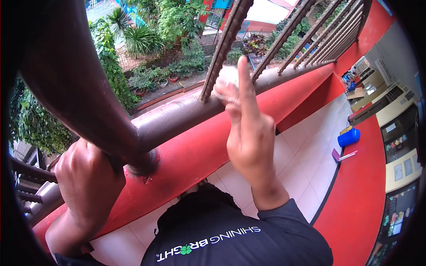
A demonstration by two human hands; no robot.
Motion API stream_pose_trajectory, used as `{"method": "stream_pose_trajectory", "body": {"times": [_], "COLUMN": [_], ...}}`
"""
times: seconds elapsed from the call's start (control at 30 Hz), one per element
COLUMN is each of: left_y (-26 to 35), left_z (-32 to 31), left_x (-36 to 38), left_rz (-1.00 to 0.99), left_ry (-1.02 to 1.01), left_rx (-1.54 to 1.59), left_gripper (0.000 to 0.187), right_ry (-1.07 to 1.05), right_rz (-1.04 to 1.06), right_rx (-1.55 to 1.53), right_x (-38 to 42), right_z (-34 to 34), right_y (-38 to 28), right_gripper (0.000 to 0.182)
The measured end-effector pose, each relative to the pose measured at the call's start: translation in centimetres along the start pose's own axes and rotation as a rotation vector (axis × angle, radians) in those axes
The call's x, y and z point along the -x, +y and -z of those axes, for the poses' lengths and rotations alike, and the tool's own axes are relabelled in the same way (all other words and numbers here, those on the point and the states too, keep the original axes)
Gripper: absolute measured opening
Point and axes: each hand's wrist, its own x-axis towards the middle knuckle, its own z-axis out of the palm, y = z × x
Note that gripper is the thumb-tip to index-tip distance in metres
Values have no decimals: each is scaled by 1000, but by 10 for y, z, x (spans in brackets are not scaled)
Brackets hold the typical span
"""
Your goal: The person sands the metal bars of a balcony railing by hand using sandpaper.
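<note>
My left hand (pixel 91 181) is closed around the brown metal railing (pixel 173 122), right beside the thick round post (pixel 66 66) that rises from it. Raised over the rail, my right hand (pixel 252 137) pinches a crumpled white cloth (pixel 229 76) between thumb and fingers, its index finger pointing up. The cloth is slightly blurred and overlaps the lower end of a twisted baluster (pixel 222 53). Below the rail runs a red ledge (pixel 191 177) with a chipped spot at the post's base.
More twisted balusters (pixel 284 40) line the rail toward the right. White floor tiles (pixel 288 168) lie behind the ledge, with a blue container (pixel 349 138) and a dustpan (pixel 344 155) by the red wall base (pixel 355 199). Plants (pixel 177 68) grow below, outside the railing.
</note>
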Motion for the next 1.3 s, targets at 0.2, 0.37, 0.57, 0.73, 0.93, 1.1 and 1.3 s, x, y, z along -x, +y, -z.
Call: {"method": "stream_pose_trajectory", "body": {"times": [0.2, 0.37, 0.57, 0.73, 0.93, 1.1, 1.3], "left_y": [-4, 0, -2, -3, -2, 0, -3], "left_z": [-4, -2, -4, -3, -2, -4, -4], "left_x": [0, 0, 2, 1, 0, 1, 1], "left_rz": [-36, -32, -40, -26, -34, -9, -32], "left_ry": [40, 57, 46, 31, 29, 38, 46], "left_rx": [35, -2, 18, 24, 19, -46, -44], "left_gripper": [23, 22, 23, 23, 22, 23, 24], "right_ry": [-52, -78, -173, -22, -22, 647, 1002], "right_rz": [-19, -19, -137, -153, -98, -389, -98], "right_rx": [5, 120, 64, -111, -110, -512, -338], "right_x": [-2, -50, -63, -58, -11, 1, 3], "right_z": [10, 13, 17, 12, 35, 34, 26], "right_y": [-9, 15, 21, 25, -6, 50, 75], "right_gripper": [67, 35, 36, 38, 41, 44, 51]}}
